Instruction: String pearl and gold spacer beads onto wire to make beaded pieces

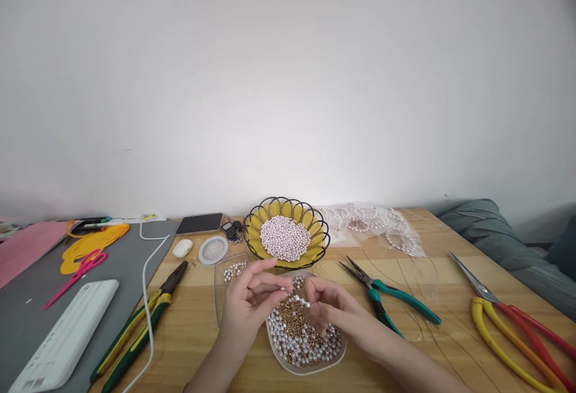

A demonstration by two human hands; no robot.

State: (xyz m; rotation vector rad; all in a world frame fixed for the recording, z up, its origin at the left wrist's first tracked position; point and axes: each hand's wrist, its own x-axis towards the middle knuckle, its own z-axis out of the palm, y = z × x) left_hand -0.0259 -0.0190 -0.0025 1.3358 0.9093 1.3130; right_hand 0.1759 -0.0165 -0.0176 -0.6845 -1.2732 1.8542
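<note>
A plain pale wall (288, 93) rises behind your light-brown wooden table (193, 345), with a grey mat (130, 267) covering its left side. Both your hands are over a shallow, rounded, pale plastic tray (306, 372) filled with pearly white and gold-coloured beads (292, 321). Your left hand (247, 300) pinches a tiny pearly bead (283, 289) between thumb and fingertips. Just beside it, your right hand (333, 308) is curled with its fingers closed on a short strand of shiny white beads (303, 301), which spans the gap between your hands, above the tray; your own fingers hide part of that grip. Partly behind your left hand sits a clear plastic box (218, 297) with more pearly beads. Beyond the tray stands a yellow basket with a looped black rim (327, 243), holding a heap of small pale-pink pearls (285, 238). Clear plastic bags of beaded strands (400, 231) lie to its right. Nearer your right arm are teal-and-black needle-nose pliers (374, 294), then large scissors with yellow and red handles (486, 297). On your left, green-and-yellow pliers (164, 298) lie under a white cable (146, 297).
</note>
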